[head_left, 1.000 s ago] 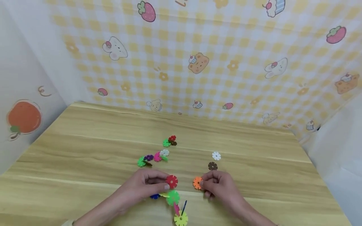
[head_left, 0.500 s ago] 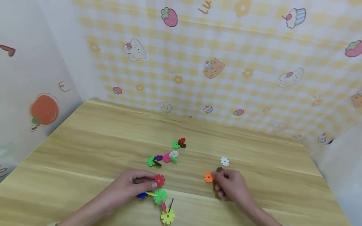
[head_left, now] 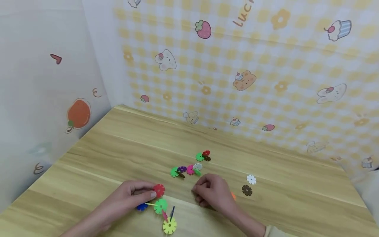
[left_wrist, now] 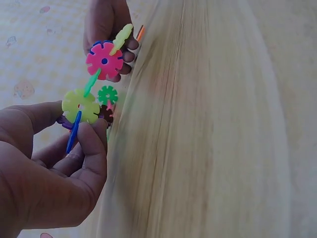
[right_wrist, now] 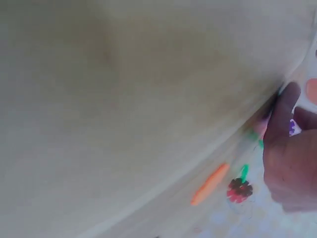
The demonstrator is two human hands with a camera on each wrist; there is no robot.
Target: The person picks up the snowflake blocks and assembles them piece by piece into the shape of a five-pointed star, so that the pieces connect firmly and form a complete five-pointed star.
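Observation:
My left hand [head_left: 133,199] pinches a red notched disc [head_left: 159,190] between thumb and fingers. It belongs to a chain of interlocking plastic discs, with a green disc [head_left: 161,206], a blue disc [head_left: 142,206] and a yellow disc [head_left: 169,225] at the near end. In the left wrist view, a pink disc [left_wrist: 104,61] stands out farther along that chain. My right hand [head_left: 214,193] is to the right of it, fingers loosely curled with nothing visible in them. Behind its wrist, mostly hidden, lies an orange disc [head_left: 234,196]; the right wrist view shows this edge-on.
A white disc [head_left: 251,179] and a brown disc [head_left: 247,190] lie on the wooden table [head_left: 142,131] at right. Small joined clusters sit farther back, including a green disc [head_left: 175,171], a pink disc [head_left: 190,170] and a red disc [head_left: 206,153]. Patterned cloth [head_left: 225,49] hangs behind.
My right hand has let go of the orange disc and moved left toward the chain. My left hand keeps its hold on the red disc. The head view has turned left.

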